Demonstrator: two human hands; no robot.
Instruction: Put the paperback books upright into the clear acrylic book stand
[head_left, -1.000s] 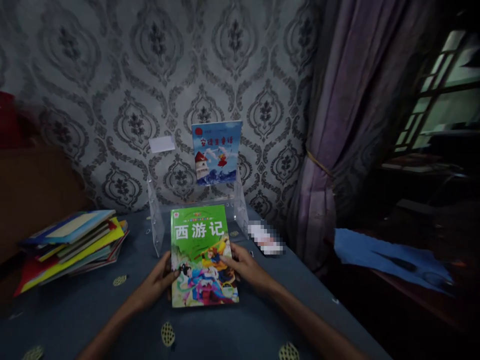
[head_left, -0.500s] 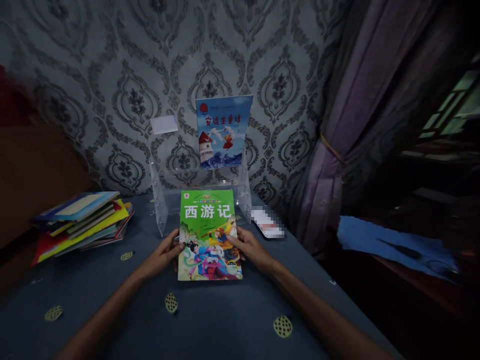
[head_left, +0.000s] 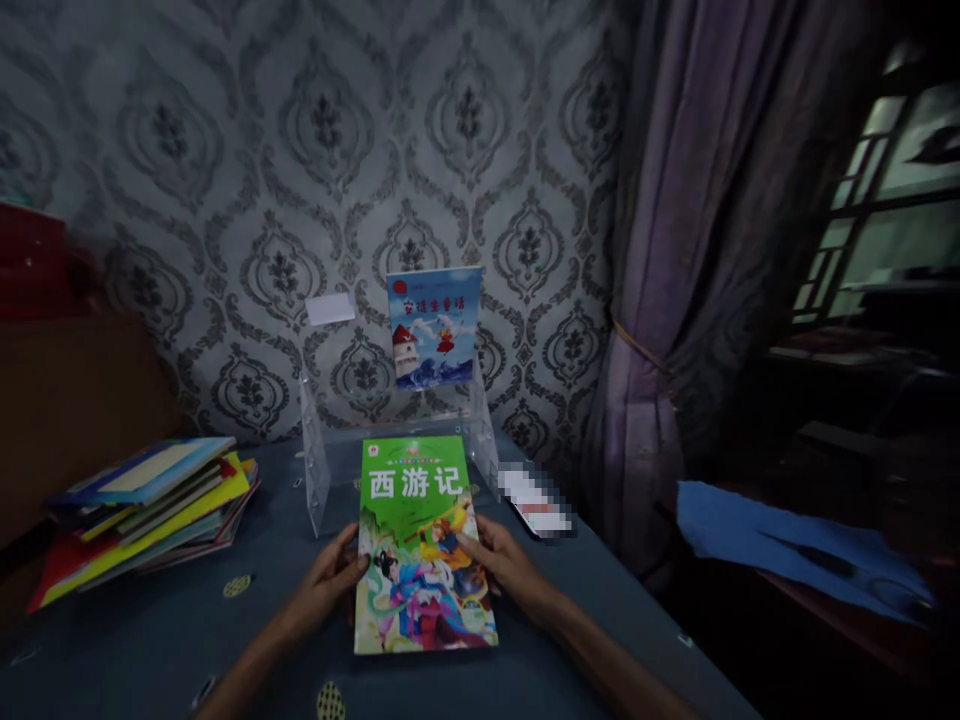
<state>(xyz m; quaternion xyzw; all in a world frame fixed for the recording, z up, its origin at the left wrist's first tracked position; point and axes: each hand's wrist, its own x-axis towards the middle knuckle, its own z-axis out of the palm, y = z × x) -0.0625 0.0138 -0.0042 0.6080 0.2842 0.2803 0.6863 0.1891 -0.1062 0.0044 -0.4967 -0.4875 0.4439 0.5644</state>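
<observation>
I hold a green picture book [head_left: 420,520] with white Chinese characters by both side edges, cover facing up. My left hand [head_left: 326,585] grips its left edge, fingers curled round it. My right hand [head_left: 506,565] grips the right edge, thumb on the cover. The book's top edge sits at the front of a clear acrylic stand [head_left: 319,480]. A blue picture book [head_left: 433,325] stands upright on the stand's upper tier against the wall.
A stack of several colourful books [head_left: 142,500] lies at the left on the dark blue tablecloth [head_left: 150,640]. A white card [head_left: 330,308] is on the patterned wall. A purple curtain [head_left: 675,250] hangs at the right, with blue cloth [head_left: 780,540] beyond.
The view shifted up, then back down. The green book stays in both hands before the stand, now slightly nearer me than half a second ago.
</observation>
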